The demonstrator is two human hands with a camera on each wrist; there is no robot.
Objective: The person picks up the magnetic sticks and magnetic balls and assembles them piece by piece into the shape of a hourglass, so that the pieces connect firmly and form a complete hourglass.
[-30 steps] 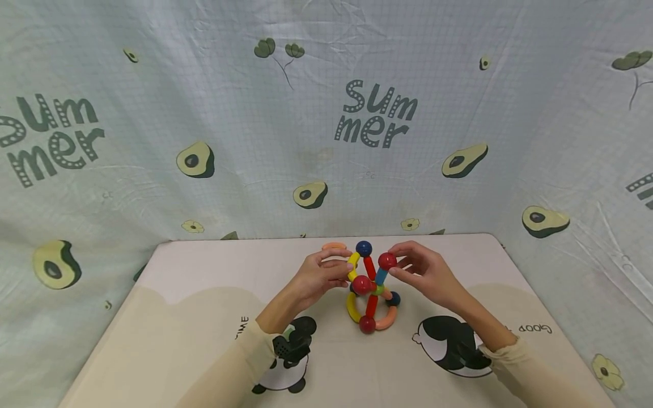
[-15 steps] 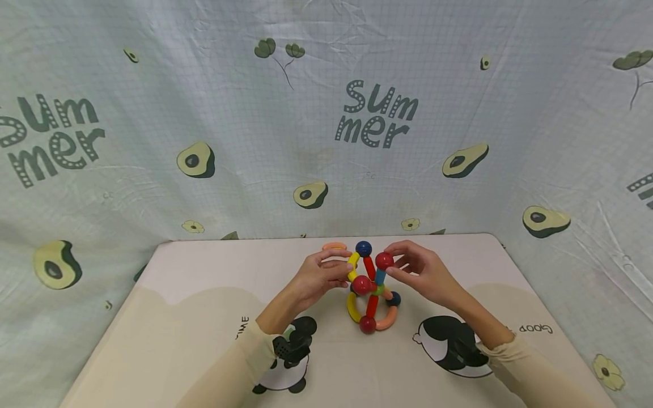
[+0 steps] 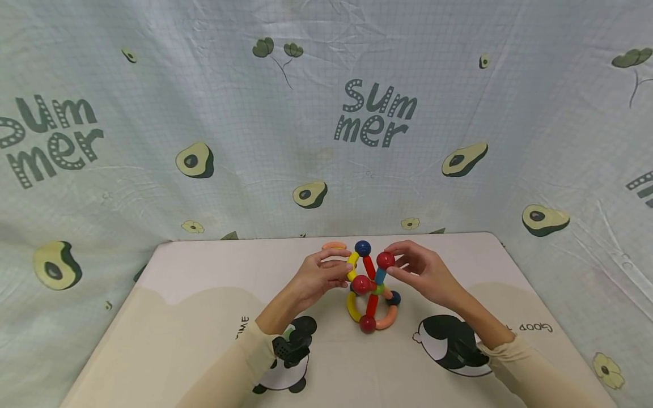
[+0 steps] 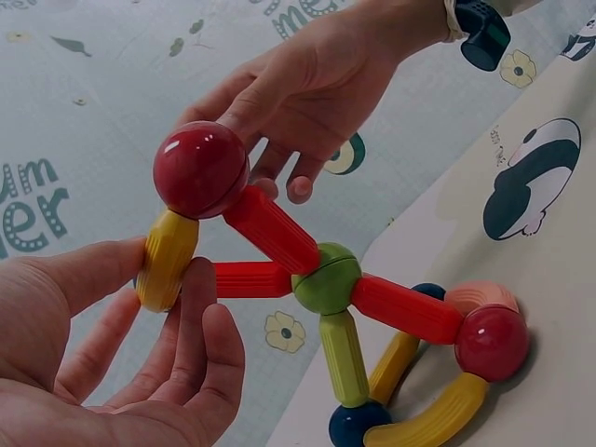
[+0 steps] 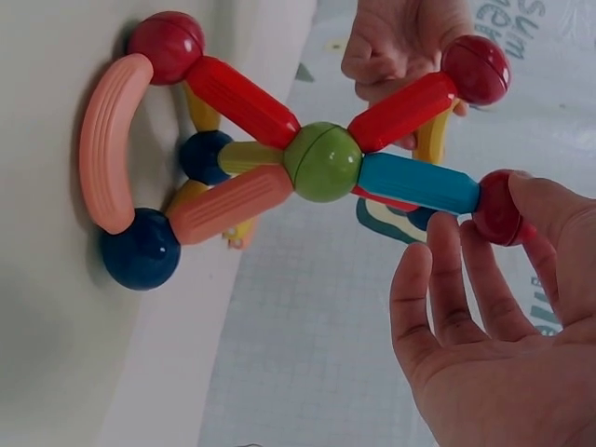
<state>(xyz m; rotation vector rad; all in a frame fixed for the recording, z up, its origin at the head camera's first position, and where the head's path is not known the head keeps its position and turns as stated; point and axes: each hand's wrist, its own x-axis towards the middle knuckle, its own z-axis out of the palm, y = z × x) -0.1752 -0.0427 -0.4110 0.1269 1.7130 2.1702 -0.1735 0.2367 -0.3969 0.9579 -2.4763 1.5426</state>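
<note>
A frame of magnetic balls and rods stands on the table, joined at a green ball (image 5: 321, 161). My left hand (image 3: 317, 276) pinches a short yellow curved rod (image 4: 168, 261), whose upper end meets a red ball (image 4: 200, 168) on a red rod (image 4: 270, 228). On the other side, my right hand (image 3: 425, 273) grips another red ball (image 5: 498, 209) between thumb and fingers, at the end of a blue rod (image 5: 419, 183). At the back, a dark blue ball (image 3: 363, 248) tops a further red rod. Below, peach (image 5: 107, 144) and yellow curved rods link balls into a base ring.
Near the table's back edge lies a loose peach curved rod (image 3: 334, 245), behind my left hand. The pale tabletop (image 3: 199, 317) carries panda prints. A printed curtain (image 3: 245, 141) hangs behind and along both sides.
My right hand and the red ball in it have shifted very slightly left since the earliest frame. The left hand keeps its place on the yellow rod.
</note>
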